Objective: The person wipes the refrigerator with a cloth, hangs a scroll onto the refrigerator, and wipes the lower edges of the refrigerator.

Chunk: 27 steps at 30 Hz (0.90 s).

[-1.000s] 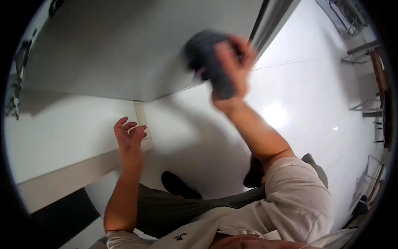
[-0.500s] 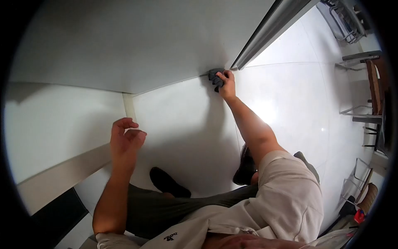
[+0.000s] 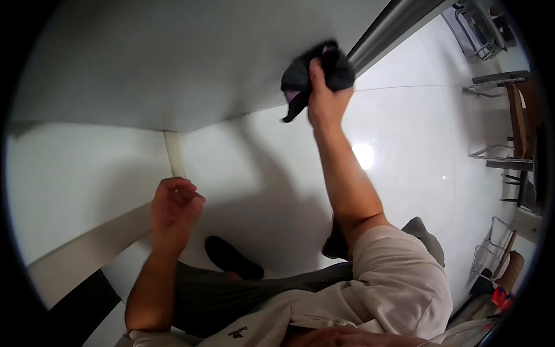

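Cloth (image 3: 337, 72), dark grey with small patches of pale purple, is bunched in the right hand (image 3: 328, 105), and I watch it through the head camera. The grip here is firm: the thumb presses on the near side and the fingers go behind the cloth, where I cannot see them well. One loose corner hangs down at the left of this hand. The cloth is in front of the large grey panel (image 3: 173, 63), close to the metal strip (image 3: 399, 29) at its edge; whether it touches the panel, I cannot tell from this view.

The left hand (image 3: 172, 213) I see in the air, near the beige strip (image 3: 174, 155). Its grip is relaxed, the fingers half bent and the thumb a little apart from them. Beside it, on the left, is a white board (image 3: 87, 173) with a beige edge.

Below the hands I see the pale, shiny floor (image 3: 404, 133) with two dark shoes (image 3: 233, 258) on it. The person wears a light shirt (image 3: 404, 283) and dark trousers (image 3: 231, 298). Along the right side I notice some chairs (image 3: 518, 121) with metal legs.
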Available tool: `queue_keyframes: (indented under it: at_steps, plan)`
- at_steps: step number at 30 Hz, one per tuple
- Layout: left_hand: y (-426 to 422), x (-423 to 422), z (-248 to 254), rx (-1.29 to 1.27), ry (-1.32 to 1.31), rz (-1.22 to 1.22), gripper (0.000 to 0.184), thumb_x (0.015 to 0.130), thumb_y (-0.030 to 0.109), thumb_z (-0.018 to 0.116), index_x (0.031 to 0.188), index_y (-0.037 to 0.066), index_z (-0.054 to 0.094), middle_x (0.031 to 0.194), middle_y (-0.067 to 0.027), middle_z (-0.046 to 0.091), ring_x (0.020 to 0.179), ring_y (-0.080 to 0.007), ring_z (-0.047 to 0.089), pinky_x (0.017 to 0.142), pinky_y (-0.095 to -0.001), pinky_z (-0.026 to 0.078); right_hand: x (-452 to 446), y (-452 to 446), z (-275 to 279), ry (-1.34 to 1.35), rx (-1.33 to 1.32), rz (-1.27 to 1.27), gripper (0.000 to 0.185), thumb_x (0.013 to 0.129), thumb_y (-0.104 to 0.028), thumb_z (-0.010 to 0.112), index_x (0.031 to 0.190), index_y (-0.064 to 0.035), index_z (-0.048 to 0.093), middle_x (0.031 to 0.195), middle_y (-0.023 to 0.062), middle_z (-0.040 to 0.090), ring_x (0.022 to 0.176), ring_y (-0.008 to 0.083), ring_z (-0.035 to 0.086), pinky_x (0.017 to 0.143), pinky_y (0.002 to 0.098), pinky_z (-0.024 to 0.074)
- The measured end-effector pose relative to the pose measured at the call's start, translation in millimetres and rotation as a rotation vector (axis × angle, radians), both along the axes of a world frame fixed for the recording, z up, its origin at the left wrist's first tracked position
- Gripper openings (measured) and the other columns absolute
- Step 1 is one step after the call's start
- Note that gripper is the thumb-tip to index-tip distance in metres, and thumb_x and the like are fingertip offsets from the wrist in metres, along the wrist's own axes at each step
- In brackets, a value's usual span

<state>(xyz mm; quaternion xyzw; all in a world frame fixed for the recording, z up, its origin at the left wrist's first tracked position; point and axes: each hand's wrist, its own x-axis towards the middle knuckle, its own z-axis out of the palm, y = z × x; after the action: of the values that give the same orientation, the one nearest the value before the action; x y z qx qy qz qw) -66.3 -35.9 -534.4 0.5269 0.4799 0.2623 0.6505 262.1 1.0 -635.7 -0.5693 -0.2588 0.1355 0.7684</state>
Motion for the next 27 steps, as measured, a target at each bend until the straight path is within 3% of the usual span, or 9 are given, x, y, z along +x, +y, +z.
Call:
queue_keyframes:
  at_steps: [3,6,8,11,15,17,20,23,27]
  plan:
    - [3,3,1,0.050,-0.018,0.014,0.029,0.084,-0.006,0.060,0.110,0.005,0.052,0.102,-0.0033,0.055,0.090,-0.0135,0.059,0.081,-0.0280,0.046,3,0,52,-0.493,-0.021,-0.135,0.037,0.079,-0.016,0.073,0.109,0.0005,0.059,0.096,0.0170,0.064,0.087,0.0338,0.063,0.078,0.0377,0.0498]
    - [4,3,0,0.041,-0.001,0.014,0.029,0.084,-0.007,0.060,0.109,0.005,0.052,0.101,-0.0034,0.055,0.088,-0.0129,0.058,0.079,-0.0269,0.046,1,-2,4,-0.876,-0.216,-0.302,0.044,0.072,-0.006,0.070,0.113,0.0011,0.057,0.098,0.0198,0.063,0.090,0.0407,0.061,0.076,0.0453,0.0497]
    - [1,9,5,0.062,-0.014,0.030,0.027,0.083,-0.003,0.062,0.107,0.005,0.052,0.098,-0.0036,0.055,0.087,-0.0141,0.057,0.082,-0.0295,0.047,-11,-7,-38,-0.794,-0.258,-0.217,0.033,0.078,-0.004,0.069,0.109,0.0036,0.060,0.096,0.0226,0.065,0.087,0.0415,0.064,0.077,0.0427,0.0520]
    - [-4,10,3,0.060,-0.015,0.031,0.026,0.083,-0.002,0.061,0.106,0.005,0.052,0.096,-0.0036,0.056,0.087,-0.0146,0.057,0.083,-0.0304,0.047,-22,-15,-69,-0.358,-0.496,0.012,0.028,0.082,-0.012,0.069,0.106,-0.0003,0.062,0.087,0.0201,0.067,0.085,0.0393,0.065,0.075,0.0412,0.0509]
    - [-18,8,4,0.050,0.023,0.015,0.025,0.083,-0.003,0.060,0.106,0.005,0.053,0.098,-0.0035,0.057,0.087,-0.0144,0.058,0.083,-0.0294,0.047,-1,-11,-92,-0.450,-0.438,-0.216,0.017,0.085,-0.014,0.068,0.097,-0.0029,0.066,0.082,0.0173,0.068,0.081,0.0298,0.067,0.075,0.0366,0.0496]
    - [-15,2,4,0.083,0.021,0.022,0.027,0.084,-0.005,0.061,0.107,0.005,0.053,0.097,-0.0028,0.056,0.086,-0.0125,0.058,0.079,-0.0273,0.046,-1,-14,-6,-0.346,-0.324,-0.111,0.018,0.085,-0.014,0.068,0.099,-0.0024,0.066,0.082,0.0158,0.067,0.077,0.0250,0.065,0.074,0.0332,0.0492]
    - [-13,1,10,0.069,0.034,0.031,0.026,0.084,-0.004,0.060,0.107,0.005,0.053,0.096,-0.0030,0.057,0.087,-0.0135,0.058,0.081,-0.0281,0.047,2,-11,29,-0.463,-0.255,-0.153,0.018,0.085,-0.015,0.070,0.095,-0.0009,0.065,0.078,0.0139,0.066,0.072,0.0212,0.064,0.070,0.0326,0.0492]
    - [-7,5,9,0.081,0.005,0.037,0.024,0.085,-0.002,0.060,0.107,0.004,0.054,0.094,-0.0033,0.058,0.088,-0.0146,0.058,0.084,-0.0297,0.048,2,-6,-11,-0.555,-0.228,-0.220,0.019,0.084,-0.015,0.071,0.097,-0.0013,0.065,0.075,0.0141,0.066,0.070,0.0221,0.064,0.069,0.0335,0.0498]
    - [-8,11,5,0.093,-0.002,0.026,0.022,0.085,-0.001,0.061,0.105,0.004,0.055,0.093,-0.0035,0.058,0.088,-0.0151,0.059,0.085,-0.0307,0.048,6,-8,-80,-0.293,-0.413,-0.196,0.024,0.082,-0.022,0.073,0.090,-0.0002,0.068,0.075,0.0136,0.067,0.066,0.0222,0.063,0.065,0.0347,0.0497]
